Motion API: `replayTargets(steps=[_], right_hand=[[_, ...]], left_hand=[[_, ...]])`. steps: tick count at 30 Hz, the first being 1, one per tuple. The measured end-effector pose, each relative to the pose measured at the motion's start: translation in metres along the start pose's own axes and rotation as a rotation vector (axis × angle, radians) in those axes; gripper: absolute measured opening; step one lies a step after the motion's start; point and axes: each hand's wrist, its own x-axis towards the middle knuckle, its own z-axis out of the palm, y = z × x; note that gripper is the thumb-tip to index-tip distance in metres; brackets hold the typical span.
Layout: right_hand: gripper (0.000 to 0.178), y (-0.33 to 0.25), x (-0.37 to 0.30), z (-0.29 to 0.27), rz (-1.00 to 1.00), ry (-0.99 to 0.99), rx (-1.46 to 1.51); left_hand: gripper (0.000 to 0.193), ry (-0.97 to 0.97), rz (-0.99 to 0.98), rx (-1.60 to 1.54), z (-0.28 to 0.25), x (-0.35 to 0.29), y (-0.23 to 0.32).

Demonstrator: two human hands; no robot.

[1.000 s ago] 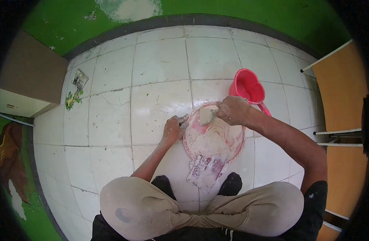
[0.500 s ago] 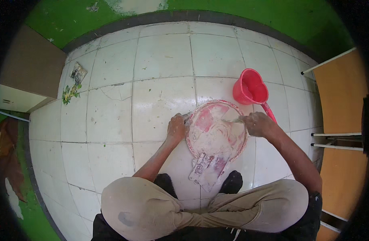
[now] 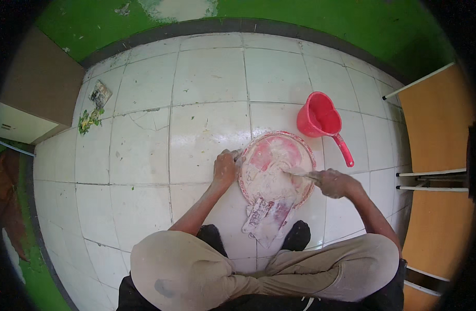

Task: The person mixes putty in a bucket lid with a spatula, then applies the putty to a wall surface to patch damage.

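A round red basin (image 3: 241,182) stands on the floor in front of me, with thick whitish paste (image 3: 269,181) in it. My left hand (image 3: 225,168) is closed on the basin's left rim, its fingertips grey with paste. On the right side my right hand (image 3: 335,183) grips the handle of a putty knife (image 3: 302,173), whose blade dips into the paste; the blade's tip is hidden. A paste-covered plastering trowel (image 3: 270,222) lies tilted across the near rim, between my feet. Neither hand touches it.
A red water dipper (image 3: 321,116) stands beyond the basin to the right, handle pointing toward me. Orange-topped furniture with white metal legs (image 3: 432,122) lines the right side. A brown and white cabinet (image 3: 36,85) stands far left, near leaf scraps (image 3: 88,121). A green wall (image 3: 279,11) runs behind.
My right hand has come toward me with the putty knife, dragging its blade through the paste toward the basin's middle. My left hand stays on the rim.
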Motion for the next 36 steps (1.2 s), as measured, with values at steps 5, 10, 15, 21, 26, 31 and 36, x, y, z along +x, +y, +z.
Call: replayTargets(steps=[5,10,15,21,26,31,36], right_hand=[[0.048,0.046,-0.006,0.009,-0.143,0.42,0.222],[0.046,0.068,0.0,0.034,0.099,0.108,1.274],[0.045,0.118,0.026,0.076,-0.061,0.096,1.664],[0.04,0.156,0.048,0.101,-0.108,0.249,1.625],[0.037,0.174,0.044,0.097,-0.084,0.337,1.444],[0.037,0.178,0.045,0.091,-0.115,0.415,1.34],[0.038,0.169,0.043,0.078,-0.165,0.409,1.279]], left_hand=[[0.026,0.062,-0.07,-0.031,-0.017,-0.049,0.025],[0.051,-0.375,-0.16,0.012,0.004,-0.102,0.026],[0.058,-0.49,-0.18,-0.106,0.034,-0.089,0.061],[0.057,-0.457,-0.194,-0.002,0.08,-0.08,0.085],[0.05,-0.593,-0.081,-0.296,0.102,-0.069,0.083],[0.044,-0.766,-0.102,-0.509,0.077,-0.048,0.094],[0.031,-0.673,-0.302,-0.837,0.039,-0.028,0.081]])
